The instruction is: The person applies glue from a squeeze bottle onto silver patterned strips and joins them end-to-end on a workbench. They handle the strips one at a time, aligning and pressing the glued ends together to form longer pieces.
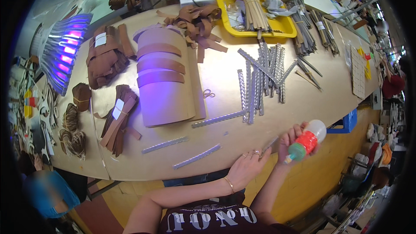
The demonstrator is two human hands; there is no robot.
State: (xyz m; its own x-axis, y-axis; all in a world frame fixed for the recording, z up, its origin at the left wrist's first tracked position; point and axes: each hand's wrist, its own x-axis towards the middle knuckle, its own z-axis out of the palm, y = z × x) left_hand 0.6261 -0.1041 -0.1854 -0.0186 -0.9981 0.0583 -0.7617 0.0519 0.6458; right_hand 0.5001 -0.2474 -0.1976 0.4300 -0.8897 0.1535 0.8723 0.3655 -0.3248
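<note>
The bench [225,78] carries, from largest to smallest, a curved board with brown strips [162,76], a yellow tray [284,26] of long sticks, bundles of brown strips [104,56], a spread of grey serrated strips [262,80], and three single grey strips near the front edge.

The step in hand is judged to be glue or fluid application. A small bottle [307,141] with a red label and green cap is gripped in the closed right hand [291,141], tilted, cap lowermost, beyond the bench's front edge. A thin grey strip [269,143] is pinched in the fingers of the left hand [246,167], just beside the bottle.

The next move is judged to call for the nozzle to be brought onto the strip's end.
</note>
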